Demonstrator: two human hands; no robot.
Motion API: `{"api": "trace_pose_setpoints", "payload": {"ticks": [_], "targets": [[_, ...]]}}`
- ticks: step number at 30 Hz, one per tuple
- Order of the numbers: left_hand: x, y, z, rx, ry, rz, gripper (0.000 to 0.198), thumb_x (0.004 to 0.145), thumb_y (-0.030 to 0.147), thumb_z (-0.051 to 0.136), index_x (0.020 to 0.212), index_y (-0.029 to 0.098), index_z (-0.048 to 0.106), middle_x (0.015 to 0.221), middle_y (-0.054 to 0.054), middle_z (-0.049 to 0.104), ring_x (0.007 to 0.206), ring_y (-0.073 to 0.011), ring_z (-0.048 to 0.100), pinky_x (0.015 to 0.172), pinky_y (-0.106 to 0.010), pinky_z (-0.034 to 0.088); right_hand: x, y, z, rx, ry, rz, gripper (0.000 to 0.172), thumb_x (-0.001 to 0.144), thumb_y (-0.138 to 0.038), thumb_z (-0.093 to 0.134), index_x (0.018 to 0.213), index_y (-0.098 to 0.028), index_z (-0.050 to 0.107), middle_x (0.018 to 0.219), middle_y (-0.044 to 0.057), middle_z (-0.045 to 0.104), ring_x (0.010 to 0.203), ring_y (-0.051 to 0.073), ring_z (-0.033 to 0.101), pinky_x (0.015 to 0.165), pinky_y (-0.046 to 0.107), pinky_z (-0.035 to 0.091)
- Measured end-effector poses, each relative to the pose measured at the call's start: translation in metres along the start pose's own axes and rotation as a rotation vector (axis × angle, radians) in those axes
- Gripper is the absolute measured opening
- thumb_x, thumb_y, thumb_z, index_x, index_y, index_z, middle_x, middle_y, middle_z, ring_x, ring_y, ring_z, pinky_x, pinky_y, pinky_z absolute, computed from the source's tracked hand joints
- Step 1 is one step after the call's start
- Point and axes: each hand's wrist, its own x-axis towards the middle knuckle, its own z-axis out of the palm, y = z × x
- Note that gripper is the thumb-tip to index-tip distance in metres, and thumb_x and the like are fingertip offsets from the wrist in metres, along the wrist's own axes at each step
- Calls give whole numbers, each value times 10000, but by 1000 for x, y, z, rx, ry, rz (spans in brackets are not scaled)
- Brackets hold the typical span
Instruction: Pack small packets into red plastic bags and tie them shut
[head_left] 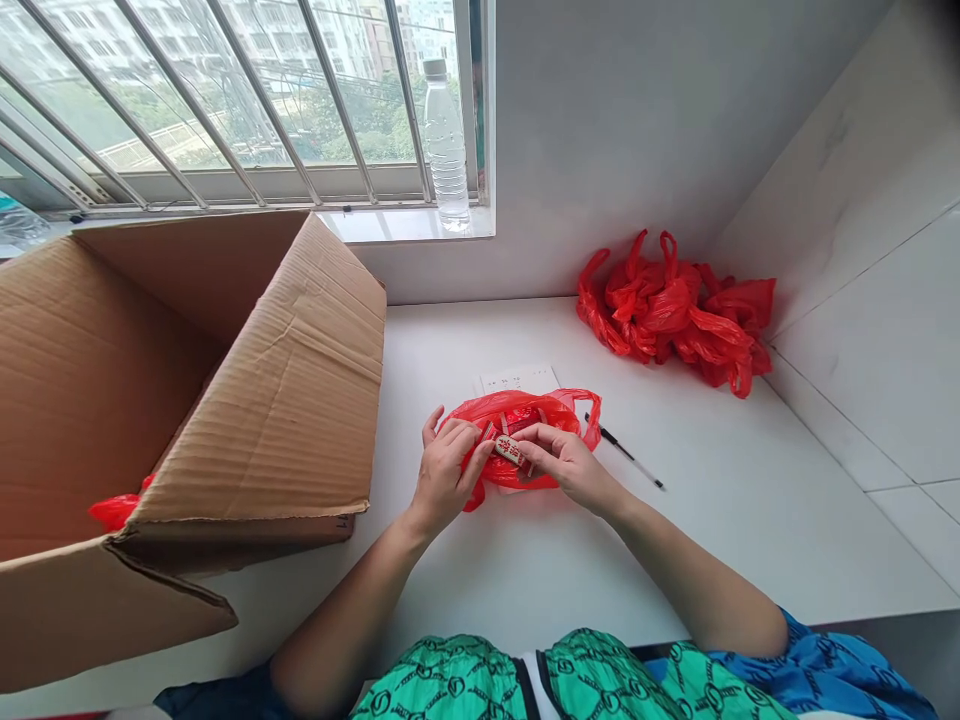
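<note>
Between my two hands is a small wrapped candy (509, 450) in a red and cream wrapper with printed characters. The fingertips of my left hand (448, 462) pinch its left end, and my right hand (566, 462) grips the right end. Both hands are just above an open red plastic bag (487, 408) on the white counter. More shiny red wrappers (523, 418) show inside the bag. Under and behind the bag lies a white printed sheet (517, 380), mostly covered. A black pen (626, 452) rests to the right of the bag.
A large open cardboard box (300, 400) stands on the left, with some red plastic (116, 512) inside. Crumpled red plastic bags (675, 315) lie at the back right by the wall. A clear water bottle (448, 150) stands on the sill of the barred window.
</note>
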Motion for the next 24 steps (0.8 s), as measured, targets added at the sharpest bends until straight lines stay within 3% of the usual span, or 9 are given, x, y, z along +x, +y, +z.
{"api": "trace_pose_setpoints", "payload": {"ticks": [5, 9, 12, 16, 18, 21, 24], "targets": [[0, 0, -2, 13, -26, -2, 256, 1009, 263, 416, 796, 203, 544, 803, 24, 627, 825, -126, 600, 1198, -461, 182, -1, 0, -3, -167, 32, -76, 310, 931, -476, 596, 1079, -221, 692, 948, 36, 714, 807, 168, 675, 775, 341, 582], [3, -4, -7, 73, -94, -29, 288, 1028, 242, 351, 1060, 255, 637, 919, 31, 723, 912, -138, 652, 1217, -501, 91, -5, -5, -10, -552, 325, -399, 234, 988, -357, 518, 1147, -248, 649, 1053, 55, 713, 925, 202, 675, 817, 374, 564], [4, -9, -7, 214, -120, -9, 199, 987, 276, 474, 1006, 275, 672, 865, 38, 738, 900, -168, 664, 1210, -545, 64, -5, -5, -15, -687, 471, -555, 222, 994, -277, 499, 1192, -249, 594, 1087, 58, 708, 967, 204, 669, 849, 377, 556], [1, -12, 0, 331, -160, 8, 79, 904, 269, 611, 844, 262, 661, 784, 39, 718, 904, -204, 653, 1197, -586, 70, 0, 5, -15, -959, 414, -572, 260, 975, -215, 513, 1228, -234, 571, 1128, 69, 702, 1027, 228, 658, 855, 381, 542], [-1, -12, 3, 364, -181, -12, 41, 869, 287, 661, 907, 274, 668, 840, 23, 723, 965, -236, 644, 1188, -615, 58, 3, 9, -13, -1115, 372, -550, 239, 974, -195, 505, 1189, -228, 605, 1139, 75, 697, 1046, 247, 647, 852, 391, 524], [-4, -13, 7, 396, -212, -48, 262, 845, 323, 696, 1102, 289, 656, 996, -22, 723, 1049, -283, 622, 1165, -662, 59, 5, 14, -9, -1218, 292, -543, 177, 980, -203, 505, 1051, -224, 665, 1061, 63, 700, 953, 231, 642, 802, 371, 499], [-4, -15, 8, 410, -239, -60, 290, 854, 321, 687, 1138, 275, 649, 1029, -38, 718, 1059, -287, 615, 1160, -666, 75, 5, 19, -6, -1297, 158, -536, 149, 966, -217, 537, 999, -220, 683, 942, 47, 690, 830, 204, 617, 748, 353, 476]]}}
